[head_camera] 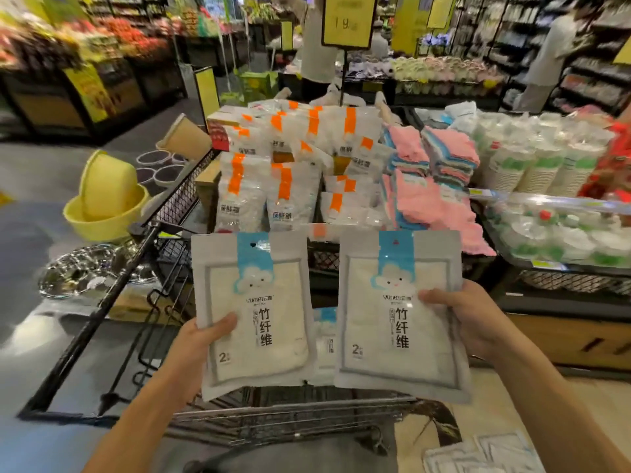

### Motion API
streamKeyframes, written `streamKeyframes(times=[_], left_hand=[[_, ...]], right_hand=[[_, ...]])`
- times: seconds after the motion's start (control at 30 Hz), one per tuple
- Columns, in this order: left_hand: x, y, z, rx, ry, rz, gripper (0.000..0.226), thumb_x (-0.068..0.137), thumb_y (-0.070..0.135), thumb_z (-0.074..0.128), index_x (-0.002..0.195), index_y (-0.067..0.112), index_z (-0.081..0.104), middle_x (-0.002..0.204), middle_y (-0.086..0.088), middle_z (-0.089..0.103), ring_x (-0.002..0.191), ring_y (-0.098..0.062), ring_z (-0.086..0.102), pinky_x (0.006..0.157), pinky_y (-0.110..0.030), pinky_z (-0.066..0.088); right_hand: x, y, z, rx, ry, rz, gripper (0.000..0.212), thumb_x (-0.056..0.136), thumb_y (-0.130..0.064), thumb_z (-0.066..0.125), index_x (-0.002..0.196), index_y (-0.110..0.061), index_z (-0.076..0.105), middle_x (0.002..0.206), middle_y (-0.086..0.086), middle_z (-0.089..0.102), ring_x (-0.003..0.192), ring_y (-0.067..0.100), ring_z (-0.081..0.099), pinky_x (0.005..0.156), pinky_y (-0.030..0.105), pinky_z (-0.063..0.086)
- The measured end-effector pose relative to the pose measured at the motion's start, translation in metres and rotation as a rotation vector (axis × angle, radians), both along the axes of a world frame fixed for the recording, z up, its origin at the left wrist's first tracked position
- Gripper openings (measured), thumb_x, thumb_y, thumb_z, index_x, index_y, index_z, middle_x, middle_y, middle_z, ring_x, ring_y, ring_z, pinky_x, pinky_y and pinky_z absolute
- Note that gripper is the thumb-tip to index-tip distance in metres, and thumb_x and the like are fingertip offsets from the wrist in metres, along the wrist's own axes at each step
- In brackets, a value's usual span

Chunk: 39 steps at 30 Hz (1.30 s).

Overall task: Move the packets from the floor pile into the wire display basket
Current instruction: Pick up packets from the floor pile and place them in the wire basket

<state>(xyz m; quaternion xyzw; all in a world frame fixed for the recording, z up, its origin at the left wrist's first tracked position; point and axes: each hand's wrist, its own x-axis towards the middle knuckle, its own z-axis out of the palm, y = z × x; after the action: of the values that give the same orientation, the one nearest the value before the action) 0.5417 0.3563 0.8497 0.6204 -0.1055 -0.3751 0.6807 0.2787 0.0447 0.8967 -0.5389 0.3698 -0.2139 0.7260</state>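
Third packet (326, 339) mostly hidden between two held packets (254, 315).

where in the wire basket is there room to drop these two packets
The near compartment of the black wire display basket, below both blue-topped white packets, looks mostly open, with one similar packet inside. Behind it, orange-striped white bags and pink folded cloths are crowded.

Pale packets (478, 454) on tan floor (580, 404)

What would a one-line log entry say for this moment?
left hand: holds left packet | right hand: holds right packet | both above wire basket | floor pile: packets remain
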Motion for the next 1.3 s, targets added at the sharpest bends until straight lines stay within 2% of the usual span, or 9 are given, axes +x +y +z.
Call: streamKeyframes(times=[0.1,0.23,0.33,0.5,0.63,0.8,1.0,1.17,1.3], left_hand=[[0.024,0.01,-0.02,0.071,0.036,0.025,0.046,0.082,0.02,0.073,0.124,0.001,0.066,0.114,-0.021,0.074,0.104,-0.041,0.072,0.097,-0.062,0.052],[0.05,0.007,-0.048,0.155,0.074,0.033,0.043,0.084,0.024,0.073,0.122,0.004,0.067,0.113,-0.016,0.075,0.108,-0.038,0.071,0.1,-0.063,0.05],[0.061,-0.005,-0.067,0.186,0.105,0.032,0.035,0.092,0.019,0.068,0.125,0.006,0.065,0.115,-0.014,0.075,0.109,-0.035,0.071,0.1,-0.061,0.051],[0.071,-0.032,-0.095,0.252,0.133,0.069,0.029,0.099,0.02,0.063,0.126,0.012,0.066,0.114,-0.008,0.076,0.108,-0.027,0.073,0.091,-0.048,0.057],[0.078,-0.056,-0.122,0.343,0.196,0.194,0.026,0.098,0.017,0.064,0.122,0.008,0.066,0.106,-0.01,0.078,0.096,-0.025,0.076,0.072,-0.04,0.062],[0.085,-0.081,-0.159,0.4,0.198,0.274,0.023,0.097,0.014,0.066,0.12,0.012,0.066,0.098,-0.005,0.08,0.088,-0.023,0.077,0.066,-0.039,0.062],[0.106,-0.103,-0.214,0.442,0.255,0.196,0.046,0.078,0.026,0.079,0.121,0.016,0.065,0.109,-0.013,0.077,0.097,-0.033,0.075,0.085,-0.058,0.06],[0.136,-0.119,-0.29,0.548,0.256,0.141,0.024,0.092,0.008,0.071,0.112,0.02,0.067,0.095,0.0,0.079,0.086,-0.018,0.077,0.065,-0.033,0.062],[0.16,-0.128,-0.347,0.591,0.279,0.1,0.031,0.091,0.005,0.072,0.119,0.017,0.066,0.108,-0.005,0.077,0.098,-0.023,0.075,0.074,-0.037,0.063]], right_hand=[[0.028,0.008,-0.019,0.048,0.032,0.011,0.038,0.084,0.004,0.071,0.122,0.002,0.067,0.111,0.024,0.075,0.1,0.04,0.075,0.087,0.057,0.06],[0.06,0.006,-0.043,0.073,0.083,-0.005,0.029,0.085,0.005,0.069,0.115,0.001,0.069,0.104,0.02,0.077,0.091,0.034,0.077,0.068,0.042,0.065],[0.082,-0.006,-0.063,0.091,0.116,0.005,0.027,0.086,0.004,0.07,0.113,-0.001,0.069,0.102,0.017,0.079,0.088,0.03,0.078,0.064,0.037,0.064],[0.115,-0.041,-0.107,0.145,0.193,0.031,0.031,0.088,0.003,0.071,0.118,-0.003,0.068,0.109,0.017,0.077,0.096,0.032,0.077,0.076,0.047,0.064],[0.135,-0.07,-0.148,0.189,0.262,0.023,0.034,0.09,0.001,0.071,0.123,-0.005,0.066,0.11,0.015,0.077,0.094,0.029,0.077,0.071,0.042,0.064],[0.147,-0.093,-0.199,0.239,0.362,0.002,0.034,0.091,-0.001,0.071,0.125,-0.005,0.066,0.109,0.015,0.077,0.096,0.032,0.076,0.076,0.045,0.061],[0.159,-0.098,-0.267,0.256,0.516,-0.003,0.032,0.092,-0.005,0.072,0.123,-0.006,0.064,0.106,0.016,0.077,0.094,0.035,0.076,0.079,0.053,0.063],[0.179,-0.099,-0.331,0.289,0.623,0.019,0.029,0.092,-0.006,0.073,0.12,-0.001,0.068,0.104,0.019,0.077,0.095,0.038,0.076,0.088,0.062,0.059],[0.203,-0.092,-0.371,0.318,0.657,-0.026,0.033,0.087,-0.008,0.077,0.118,0.001,0.067,0.107,0.02,0.076,0.097,0.039,0.075,0.091,0.062,0.058]])
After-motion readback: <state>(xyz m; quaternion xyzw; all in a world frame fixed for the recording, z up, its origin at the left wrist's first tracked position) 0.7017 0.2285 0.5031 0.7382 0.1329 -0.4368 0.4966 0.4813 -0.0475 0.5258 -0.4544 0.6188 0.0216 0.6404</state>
